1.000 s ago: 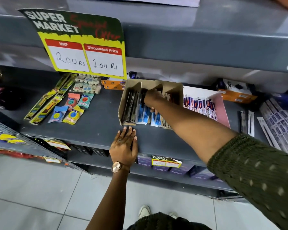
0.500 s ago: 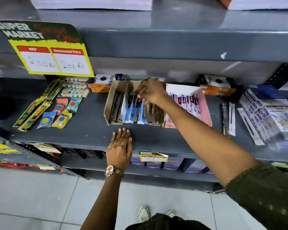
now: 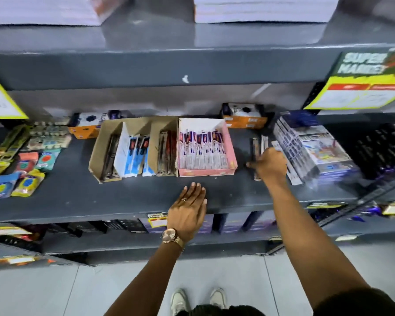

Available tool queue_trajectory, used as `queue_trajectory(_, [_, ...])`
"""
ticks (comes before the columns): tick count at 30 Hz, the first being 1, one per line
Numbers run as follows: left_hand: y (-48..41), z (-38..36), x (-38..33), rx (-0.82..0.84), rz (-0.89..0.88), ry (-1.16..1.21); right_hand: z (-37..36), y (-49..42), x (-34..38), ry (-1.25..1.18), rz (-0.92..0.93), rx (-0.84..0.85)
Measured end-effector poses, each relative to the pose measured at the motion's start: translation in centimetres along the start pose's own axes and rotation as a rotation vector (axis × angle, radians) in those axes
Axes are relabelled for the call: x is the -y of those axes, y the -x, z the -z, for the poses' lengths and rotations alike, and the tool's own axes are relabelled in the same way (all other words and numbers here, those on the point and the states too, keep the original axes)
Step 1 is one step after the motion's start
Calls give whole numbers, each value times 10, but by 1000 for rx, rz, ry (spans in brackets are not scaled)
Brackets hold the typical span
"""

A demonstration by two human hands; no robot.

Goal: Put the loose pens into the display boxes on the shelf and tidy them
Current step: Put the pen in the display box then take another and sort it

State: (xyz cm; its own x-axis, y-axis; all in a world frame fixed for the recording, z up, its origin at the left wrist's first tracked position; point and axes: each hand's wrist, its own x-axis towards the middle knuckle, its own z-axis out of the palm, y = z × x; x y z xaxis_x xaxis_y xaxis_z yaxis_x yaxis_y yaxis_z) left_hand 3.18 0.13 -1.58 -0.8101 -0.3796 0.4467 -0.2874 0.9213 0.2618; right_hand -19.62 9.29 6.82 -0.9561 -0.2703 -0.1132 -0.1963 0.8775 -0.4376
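A brown cardboard display box [image 3: 95, 156] with dividers holds dark pens and blue-white pen packs [image 3: 132, 153]. Touching its right side is a pink display box [image 3: 232, 153] filled with purple-white pens. To the right of it, loose pens [image 3: 255, 144] lie on the grey shelf [image 3: 78, 197]: a dark one and a white one [image 3: 264, 142]. My right hand [image 3: 270, 166] lies over their near ends, thumb left of the dark pen, fingers curled down on it. My left hand [image 3: 188, 210] rests flat on the shelf's front edge, fingers apart, holding nothing.
Stacked pen packs [image 3: 312, 149] crowd the shelf just right of my right hand. Orange boxes [image 3: 244, 120] stand at the back. Small coloured packets [image 3: 30, 179] lie at the left. Yellow price signs [image 3: 360, 92] hang from the shelf above. Another shelf lies below.
My right hand has left the brown box and moved right, down onto the loose pens. The view has swung right. My left hand stays flat on the shelf edge.
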Motion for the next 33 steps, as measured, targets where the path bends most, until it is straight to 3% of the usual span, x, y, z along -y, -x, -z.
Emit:
queue_trajectory(8, [2, 1, -2, 51, 95, 61, 6, -9, -5, 99, 0, -21])
queue_trajectory(13, [-1, 7, -10, 8, 258, 220, 27, 0, -14, -102, -54, -25])
queue_trajectory(16, [-11, 24, -17, -83, 387, 476, 43, 22, -19, -661, -73, 235])
queue_trajectory(19, [-31, 36, -25, -77, 647, 1111, 50, 54, -18, -918, -47, 573])
queue_trajectory(21, [-42, 41, -25, 12, 797, 1403, 43, 72, -16, -928, -36, 711])
queue_trajectory(26, [-42, 50, -18, 129, 956, 1719, 6, 112, -13, -827, -19, 929])
queue_trajectory(33, [-29, 48, -4, 95, 1003, 1756, -20, 139, -8, -702, -56, 978])
